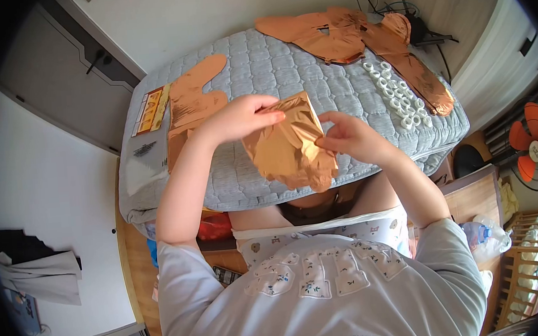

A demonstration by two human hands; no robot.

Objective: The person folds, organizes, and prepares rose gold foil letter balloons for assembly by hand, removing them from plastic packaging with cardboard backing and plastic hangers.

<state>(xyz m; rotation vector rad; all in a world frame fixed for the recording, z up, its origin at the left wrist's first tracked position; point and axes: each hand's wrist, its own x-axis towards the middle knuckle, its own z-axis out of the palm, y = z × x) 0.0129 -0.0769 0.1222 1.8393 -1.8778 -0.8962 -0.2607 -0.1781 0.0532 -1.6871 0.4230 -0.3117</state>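
Note:
Over the front of the mattress I hold a crumpled, folded copper foil balloon (292, 144). My left hand (246, 116) pinches its upper left edge between thumb and fingers. My right hand (349, 138) grips its right edge, fingers closed. Behind my left forearm a flat copper foil balloon (195, 95) lies spread out, partly hidden by the arm. More flat foil balloons (340, 33) lie at the far right, overlapping. Beside them is a cluster of small white rings (396, 98), perhaps rolls of ribbon or tape.
A yellow-orange printed card (151, 111) and a clear plastic bag (145, 159) lie on the mattress (261, 67) at left. A black router (425, 29) with cables stands at the far right corner. An orange fan (536, 147) and a wooden rack (529, 261) are to the right.

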